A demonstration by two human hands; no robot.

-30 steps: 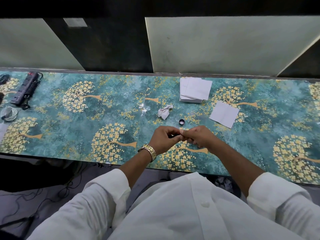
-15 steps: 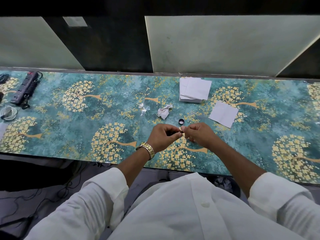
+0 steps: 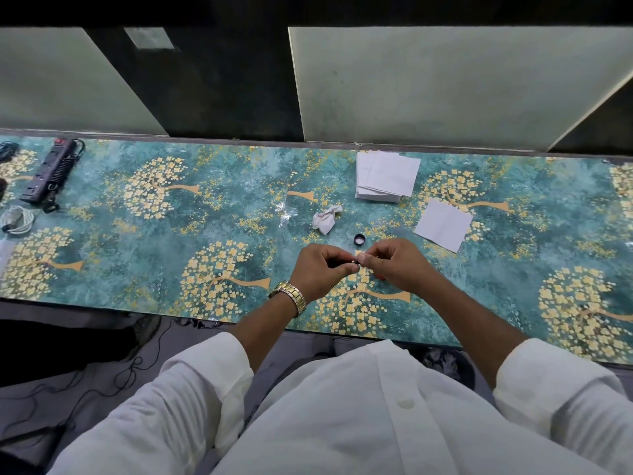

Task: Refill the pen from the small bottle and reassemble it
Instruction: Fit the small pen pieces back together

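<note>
My left hand (image 3: 322, 270) and my right hand (image 3: 397, 260) meet fingertip to fingertip just above the table's near half. Between them I pinch a small dark pen part with a silver ring (image 3: 354, 263); most of it is hidden inside my fingers. My left hand grips the dark piece and my right hand's fingertips close on its other end. A small black bottle cap (image 3: 359, 239) lies on the table just beyond my hands. The bottle itself is not visible.
A crumpled tissue (image 3: 326, 219) lies beyond the cap. A stack of white paper squares (image 3: 385, 176) and one single sheet (image 3: 443, 225) sit at the back right. A black power strip (image 3: 51, 169) and a coiled white cable (image 3: 15, 221) are far left.
My hands stay joined on the pen part and have shifted slightly; the fingers have adjusted their pinch. Nothing on the table has moved.
</note>
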